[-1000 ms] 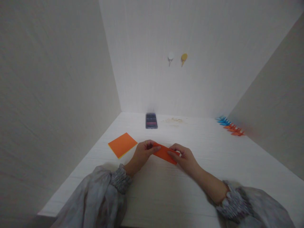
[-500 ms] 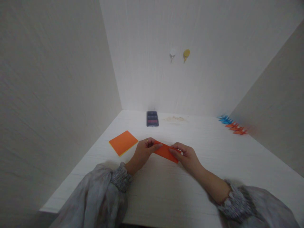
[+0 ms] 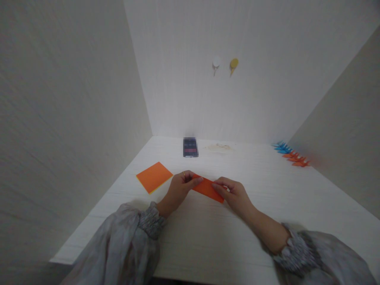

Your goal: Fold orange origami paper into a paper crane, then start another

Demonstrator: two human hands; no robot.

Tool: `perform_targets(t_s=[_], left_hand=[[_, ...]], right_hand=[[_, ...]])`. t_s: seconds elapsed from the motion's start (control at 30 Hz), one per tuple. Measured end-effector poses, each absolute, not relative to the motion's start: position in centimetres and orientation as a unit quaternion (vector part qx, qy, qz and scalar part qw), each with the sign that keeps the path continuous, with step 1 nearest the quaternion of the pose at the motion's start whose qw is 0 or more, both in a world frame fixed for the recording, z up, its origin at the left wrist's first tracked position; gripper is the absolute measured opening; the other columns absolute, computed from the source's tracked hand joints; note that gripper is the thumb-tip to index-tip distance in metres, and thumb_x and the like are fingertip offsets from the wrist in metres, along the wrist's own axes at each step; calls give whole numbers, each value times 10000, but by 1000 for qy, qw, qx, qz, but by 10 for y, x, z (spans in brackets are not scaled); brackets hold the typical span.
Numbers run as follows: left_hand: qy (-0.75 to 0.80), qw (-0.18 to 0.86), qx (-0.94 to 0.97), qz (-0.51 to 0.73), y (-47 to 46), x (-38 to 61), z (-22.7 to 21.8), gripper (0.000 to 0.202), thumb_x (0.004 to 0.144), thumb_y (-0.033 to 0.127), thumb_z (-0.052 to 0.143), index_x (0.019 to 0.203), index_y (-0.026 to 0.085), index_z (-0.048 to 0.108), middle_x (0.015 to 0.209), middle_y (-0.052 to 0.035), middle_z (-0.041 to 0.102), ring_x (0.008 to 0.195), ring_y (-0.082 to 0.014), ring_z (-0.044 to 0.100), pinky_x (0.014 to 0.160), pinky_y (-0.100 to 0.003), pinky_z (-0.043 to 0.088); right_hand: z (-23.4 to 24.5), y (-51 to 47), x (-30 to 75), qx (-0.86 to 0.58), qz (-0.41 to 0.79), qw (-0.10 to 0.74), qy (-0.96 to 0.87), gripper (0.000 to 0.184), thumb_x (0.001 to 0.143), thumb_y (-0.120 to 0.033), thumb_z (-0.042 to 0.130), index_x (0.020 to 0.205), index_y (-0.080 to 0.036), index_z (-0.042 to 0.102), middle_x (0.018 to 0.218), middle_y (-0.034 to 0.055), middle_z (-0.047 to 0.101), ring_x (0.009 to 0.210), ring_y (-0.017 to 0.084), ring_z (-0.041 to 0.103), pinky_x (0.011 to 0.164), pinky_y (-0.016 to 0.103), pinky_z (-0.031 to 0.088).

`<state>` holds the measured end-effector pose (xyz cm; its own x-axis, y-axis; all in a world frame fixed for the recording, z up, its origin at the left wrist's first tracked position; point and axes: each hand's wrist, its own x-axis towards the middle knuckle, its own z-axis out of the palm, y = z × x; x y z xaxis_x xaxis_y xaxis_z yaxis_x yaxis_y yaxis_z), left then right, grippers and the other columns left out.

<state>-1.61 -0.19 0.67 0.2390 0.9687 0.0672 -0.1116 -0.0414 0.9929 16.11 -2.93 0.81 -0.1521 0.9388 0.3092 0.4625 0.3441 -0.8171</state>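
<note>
A folded strip of orange paper [image 3: 207,189] slants down to the right between my hands, close over the table. My left hand [image 3: 181,187] pinches its left end, thumb on top and a ring on one finger. At the strip's right end, my right hand [image 3: 233,192] grips it between thumb and fingers. The undersides of the paper and some fingertips are hidden. Left of my left hand lies a stack of square orange paper [image 3: 154,177] with a yellow edge showing below.
A dark, blurred-out flat object [image 3: 190,147] lies near the back wall. Several folded blue paper figures [image 3: 282,148] and orange paper figures [image 3: 296,158] line the right wall. A white hook [image 3: 216,63] and a yellow hook [image 3: 234,64] are on the back wall. Pale brown marks [image 3: 219,147] show on the white table [image 3: 190,245].
Both hands keep hold of the orange paper. My right thumb has shifted very slightly along the strip; the whole view has tilted a little.
</note>
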Motion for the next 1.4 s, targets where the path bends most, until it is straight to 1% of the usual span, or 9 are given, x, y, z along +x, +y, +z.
perform_targets(t_s=[0.33, 0.43, 0.57, 0.77, 1.0, 1.4], left_hand=[[398, 569, 538, 477, -2, -15, 7, 190, 627, 288, 669, 647, 122, 579, 594, 21, 591, 551, -82, 514, 547, -204, 401], [403, 561, 529, 492, -1, -16, 7, 196, 630, 301, 664, 652, 125, 580, 594, 18, 593, 547, -85, 516, 543, -206, 406], [397, 552, 515, 523, 0, -17, 6, 187, 626, 293, 670, 650, 133, 577, 593, 22, 594, 551, -82, 521, 542, -200, 411], [388, 558, 496, 540, 0, -16, 7, 179, 607, 277, 684, 654, 136, 584, 597, 22, 601, 557, -86, 530, 549, -206, 421], [375, 558, 491, 554, 0, -17, 5, 176, 606, 263, 685, 673, 132, 589, 604, 24, 599, 568, -80, 527, 568, -207, 418], [376, 533, 511, 559, 0, -19, 3, 160, 615, 261, 678, 683, 140, 600, 624, 22, 593, 591, -81, 518, 582, -203, 410]], right_hand=[[7, -29, 162, -499, 312, 434, -682, 175, 750, -313, 529, 673, -186, 621, 657, 13, 607, 642, 145, 546, 586, 246, 414], [6, -27, 163, -510, 325, 458, -651, 149, 730, -315, 559, 698, -187, 628, 683, 11, 619, 670, 151, 556, 638, 257, 425], [6, -27, 164, -509, 313, 504, -623, 132, 702, -315, 601, 698, -187, 636, 691, 9, 618, 692, 154, 556, 682, 269, 427], [6, -30, 164, -491, 296, 543, -614, 93, 703, -291, 616, 703, -201, 633, 710, 5, 618, 705, 151, 556, 688, 269, 427], [5, -31, 165, -485, 290, 571, -595, 98, 712, -295, 613, 705, -198, 626, 701, 6, 612, 707, 153, 558, 685, 277, 427], [10, -33, 163, -469, 276, 591, -596, 70, 704, -270, 624, 687, -202, 622, 684, 0, 594, 685, 146, 544, 665, 278, 423]])
